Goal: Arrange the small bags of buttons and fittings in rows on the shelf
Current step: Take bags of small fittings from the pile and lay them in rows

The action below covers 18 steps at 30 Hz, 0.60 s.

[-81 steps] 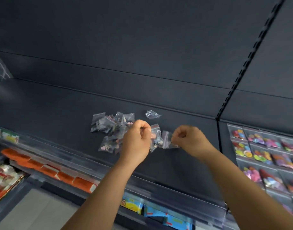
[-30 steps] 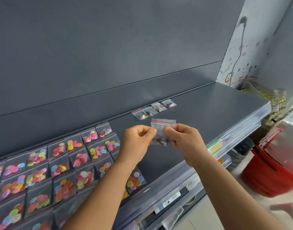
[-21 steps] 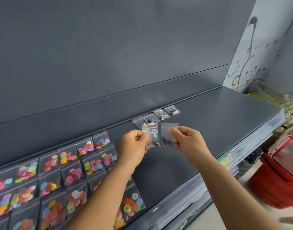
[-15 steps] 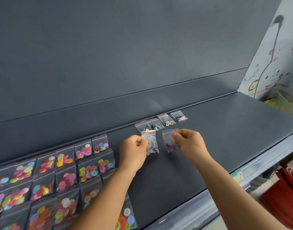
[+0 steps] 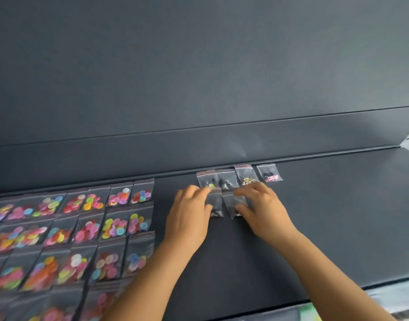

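Two small clear bags of dark fittings lie side by side on the dark shelf [image 5: 326, 228], just in front of a back row of several small bags [image 5: 246, 174]. My left hand [image 5: 189, 216] pinches the left bag [image 5: 216, 203] between thumb and fingers. The right bag [image 5: 232, 201] is pinched the same way by my right hand [image 5: 266, 212]. Both bags touch the shelf surface, and their outer edges are hidden under my fingers.
Rows of clear bags with colourful buttons [image 5: 113, 228] cover the shelf's left part. The upright back panel [image 5: 198, 89] rises behind the back row. The shelf's front edge [image 5: 384, 288] runs at the lower right, with bare shelf between it and my right hand.
I turned from the loose pile to this shelf section carrying two bags. My hands separated them and lowered them onto the shelf in front of the back row.
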### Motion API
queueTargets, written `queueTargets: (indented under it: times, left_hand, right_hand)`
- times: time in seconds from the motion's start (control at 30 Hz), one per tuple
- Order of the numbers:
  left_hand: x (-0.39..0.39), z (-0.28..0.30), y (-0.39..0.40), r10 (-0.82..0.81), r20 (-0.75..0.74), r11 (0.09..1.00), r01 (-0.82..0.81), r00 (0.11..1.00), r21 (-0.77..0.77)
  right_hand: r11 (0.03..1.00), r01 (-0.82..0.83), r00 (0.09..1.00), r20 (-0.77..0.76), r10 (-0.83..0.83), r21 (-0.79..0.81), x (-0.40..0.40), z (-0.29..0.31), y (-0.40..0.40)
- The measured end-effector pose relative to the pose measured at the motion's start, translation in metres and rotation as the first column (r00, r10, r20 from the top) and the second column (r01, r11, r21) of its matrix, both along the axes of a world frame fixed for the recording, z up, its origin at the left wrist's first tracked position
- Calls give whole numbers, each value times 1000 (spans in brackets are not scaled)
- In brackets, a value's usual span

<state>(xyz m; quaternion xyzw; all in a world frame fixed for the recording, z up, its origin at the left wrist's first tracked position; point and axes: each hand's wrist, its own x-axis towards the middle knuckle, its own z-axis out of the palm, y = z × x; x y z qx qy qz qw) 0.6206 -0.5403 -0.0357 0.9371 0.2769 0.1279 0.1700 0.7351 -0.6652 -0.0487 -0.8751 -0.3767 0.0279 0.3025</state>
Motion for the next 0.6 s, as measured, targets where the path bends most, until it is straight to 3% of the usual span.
queueTargets:
  times: [0.13, 0.37, 0.6]
  left_hand:
    - [0, -8, -2, -153, -43, 988, 152, 987, -15]
    - [10, -16, -9, -111, -46, 994, 110, 993, -25]
    - [14, -18, -11, -85, -64, 996, 85, 994, -2]
  right_hand:
    - [981, -184, 982, 37, 186, -53, 0, -6, -4]
    - [991, -98, 993, 52, 103, -91, 4, -6, 3]
    - [985, -114, 990, 64, 123, -129, 3, -3, 5]
